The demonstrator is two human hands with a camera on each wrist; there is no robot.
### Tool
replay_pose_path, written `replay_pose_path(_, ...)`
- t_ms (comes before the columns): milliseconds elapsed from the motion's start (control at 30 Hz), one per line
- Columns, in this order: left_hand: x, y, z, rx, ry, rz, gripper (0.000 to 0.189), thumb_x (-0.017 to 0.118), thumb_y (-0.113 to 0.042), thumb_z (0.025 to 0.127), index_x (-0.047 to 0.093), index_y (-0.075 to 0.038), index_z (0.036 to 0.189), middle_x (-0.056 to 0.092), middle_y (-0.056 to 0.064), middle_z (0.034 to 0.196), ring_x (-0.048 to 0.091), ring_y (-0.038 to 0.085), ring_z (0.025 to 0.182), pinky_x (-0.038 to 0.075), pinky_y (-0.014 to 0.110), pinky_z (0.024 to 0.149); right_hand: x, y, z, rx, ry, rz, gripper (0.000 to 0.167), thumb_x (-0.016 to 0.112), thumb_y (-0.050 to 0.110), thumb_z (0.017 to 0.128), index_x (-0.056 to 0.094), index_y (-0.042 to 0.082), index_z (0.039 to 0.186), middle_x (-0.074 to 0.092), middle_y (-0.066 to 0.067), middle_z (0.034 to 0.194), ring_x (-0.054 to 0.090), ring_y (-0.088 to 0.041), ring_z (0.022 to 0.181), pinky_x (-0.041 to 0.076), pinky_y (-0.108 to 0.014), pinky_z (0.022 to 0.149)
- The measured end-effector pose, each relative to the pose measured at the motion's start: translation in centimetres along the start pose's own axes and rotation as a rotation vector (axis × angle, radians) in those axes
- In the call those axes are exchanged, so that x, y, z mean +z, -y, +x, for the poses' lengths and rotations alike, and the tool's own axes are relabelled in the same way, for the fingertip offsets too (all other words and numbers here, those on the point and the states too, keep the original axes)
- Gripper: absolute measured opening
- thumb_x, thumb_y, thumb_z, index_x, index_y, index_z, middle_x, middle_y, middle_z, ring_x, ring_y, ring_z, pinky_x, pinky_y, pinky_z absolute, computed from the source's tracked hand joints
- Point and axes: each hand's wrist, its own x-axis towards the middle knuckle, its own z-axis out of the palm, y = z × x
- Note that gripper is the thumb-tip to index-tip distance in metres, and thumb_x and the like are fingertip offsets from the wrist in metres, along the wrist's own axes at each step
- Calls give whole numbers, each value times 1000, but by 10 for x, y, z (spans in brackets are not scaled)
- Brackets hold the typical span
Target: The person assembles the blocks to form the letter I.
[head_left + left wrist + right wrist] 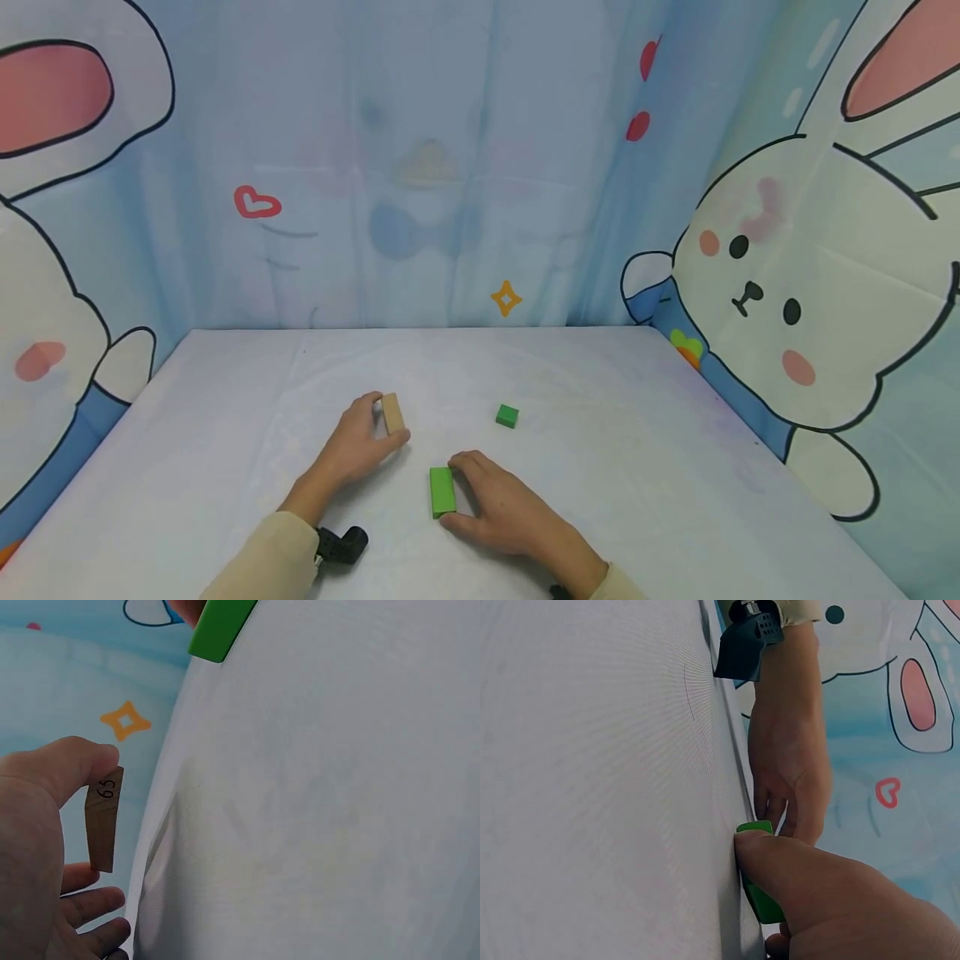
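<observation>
A plain wooden block (393,414) is pinched at its two ends by the thumb and a finger of my left hand (358,446). Its side carries a printed number in the left wrist view, where the wooden block (103,821) seems raised off the cloth. Closer to me, my right hand (504,508) pinches a light green block (442,492) between thumb and fingertip. That green block (762,900) shows beneath the thumb in the right wrist view. A smaller green block (507,416) lies by itself beyond my right hand.
A white cloth (645,467) covers the table, whose far edge meets a light blue curtain (450,167) with cartoon rabbits. A black camera mount (342,546) sticks out from my left wrist.
</observation>
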Motion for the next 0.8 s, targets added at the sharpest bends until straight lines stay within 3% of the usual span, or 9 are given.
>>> replay_pose_path(800,16,-19,-4,66,33,9,80,75,-36,90,42,3,152,46,25,155,45,42,144,40,59,116,-4,1,-3,36,32,-8,73,70,55,94,51,8,146,56,-7,147,57,-23,136,49,-44,112)
